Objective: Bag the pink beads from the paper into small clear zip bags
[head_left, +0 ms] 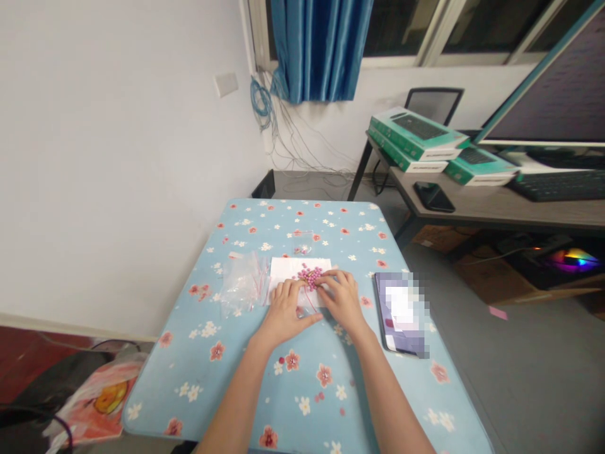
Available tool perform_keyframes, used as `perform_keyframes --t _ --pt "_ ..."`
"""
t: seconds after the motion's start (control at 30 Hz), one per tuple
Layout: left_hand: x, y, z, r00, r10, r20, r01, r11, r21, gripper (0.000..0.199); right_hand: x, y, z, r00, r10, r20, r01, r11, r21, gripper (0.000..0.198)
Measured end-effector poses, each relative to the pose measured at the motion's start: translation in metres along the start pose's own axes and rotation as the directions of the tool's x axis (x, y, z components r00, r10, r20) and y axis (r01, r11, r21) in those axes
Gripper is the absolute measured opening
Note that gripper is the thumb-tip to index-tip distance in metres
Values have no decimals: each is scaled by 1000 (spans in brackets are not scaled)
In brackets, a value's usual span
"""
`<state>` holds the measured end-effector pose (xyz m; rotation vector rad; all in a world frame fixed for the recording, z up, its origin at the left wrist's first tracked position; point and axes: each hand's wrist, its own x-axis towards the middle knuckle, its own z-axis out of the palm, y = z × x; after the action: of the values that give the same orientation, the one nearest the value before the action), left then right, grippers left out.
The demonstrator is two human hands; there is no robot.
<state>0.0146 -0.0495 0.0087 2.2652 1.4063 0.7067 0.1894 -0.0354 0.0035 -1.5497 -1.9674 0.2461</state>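
A pile of small pink beads, with a few gold-coloured bits among them, lies on a white sheet of paper. My left hand rests on the paper's left part, its fingertips at the pile's edge and its thumb stretched away from the fingers. From the right, my right hand reaches into the beads with fingertips close together; what they pinch is too small to make out. A thin red cord runs down from the beads between both hands. Past the paper sits a small clear zip bag with a few beads.
Clear plastic bags lie left of the paper. A tablet or large phone rests at the right on the flowered table. A desk beyond holds green keyboard boxes, a black phone and a monitor.
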Motion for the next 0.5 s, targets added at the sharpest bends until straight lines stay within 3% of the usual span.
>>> perform_keyframes --t 0.5 --pt "1 1 -1 1000 1 7 -1 1000 6 62 -2 3 -2 991 127 -41 -129 991 -45 9"
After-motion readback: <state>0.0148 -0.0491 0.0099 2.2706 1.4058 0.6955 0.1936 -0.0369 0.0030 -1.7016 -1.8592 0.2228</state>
